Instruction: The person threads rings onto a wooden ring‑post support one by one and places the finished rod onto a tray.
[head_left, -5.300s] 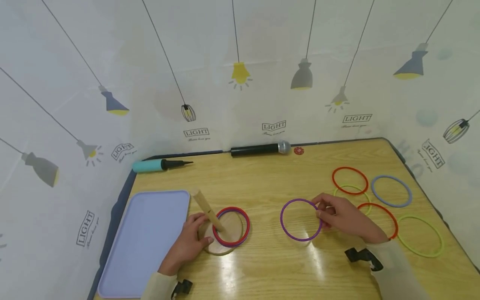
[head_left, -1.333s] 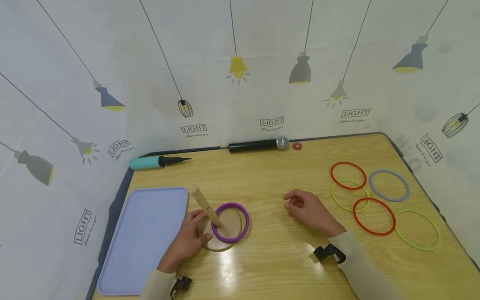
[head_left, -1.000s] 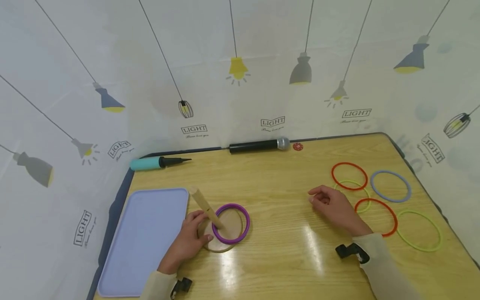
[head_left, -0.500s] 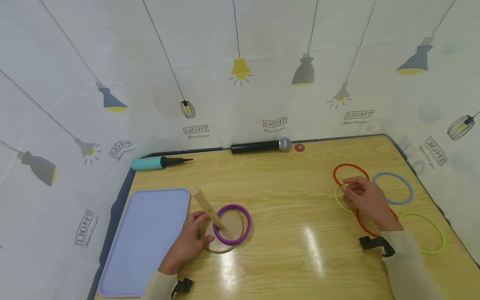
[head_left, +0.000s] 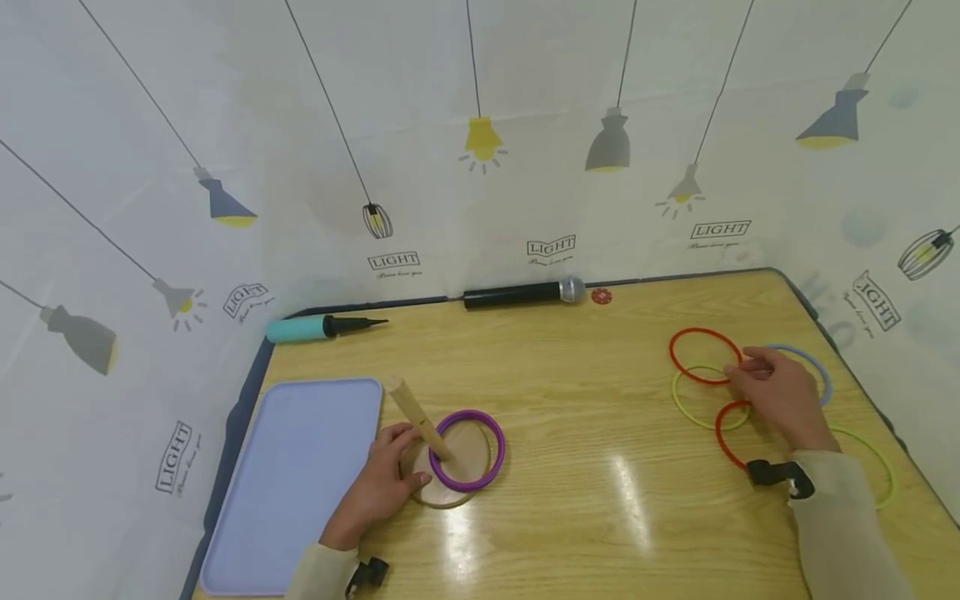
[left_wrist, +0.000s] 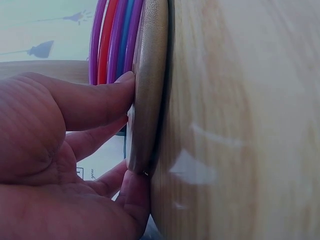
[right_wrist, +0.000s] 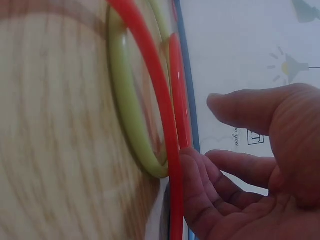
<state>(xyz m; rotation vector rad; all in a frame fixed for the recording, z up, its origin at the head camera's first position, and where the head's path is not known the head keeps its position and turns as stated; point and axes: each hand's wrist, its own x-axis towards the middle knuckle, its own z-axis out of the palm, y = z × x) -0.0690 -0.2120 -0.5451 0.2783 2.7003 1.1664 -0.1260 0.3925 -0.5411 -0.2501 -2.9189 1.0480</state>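
My left hand (head_left: pixel 378 487) grips the edge of a round wooden base (head_left: pixel 468 446), which carries an upright peg (head_left: pixel 411 412). In the left wrist view, several stacked rings, purple, red and blue, circle the peg above the base (left_wrist: pixel 150 80); a purple ring (head_left: pixel 502 458) is on top. My right hand (head_left: pixel 783 396) is over the loose rings at the right, thumb apart from the fingers and nothing between them. Its fingertips are right at a red ring (right_wrist: pixel 171 125) in the right wrist view. A yellow-green ring (right_wrist: pixel 120 75) and another red ring (right_wrist: pixel 180 90) lie beyond it.
A blue ring (head_left: pixel 825 379) and another yellow-green ring (head_left: pixel 888 467) lie partly behind the right arm. A lilac tray (head_left: pixel 300 475) is at the left. A teal hand pump (head_left: pixel 300 328), a microphone (head_left: pixel 517 295) and a red chip (head_left: pixel 602 296) lie along the back edge.
A purple ring that my right hand held has gone onto the peg's stack. The right hand, without it, has since moved right to the loose rings. My left hand stays at the base.
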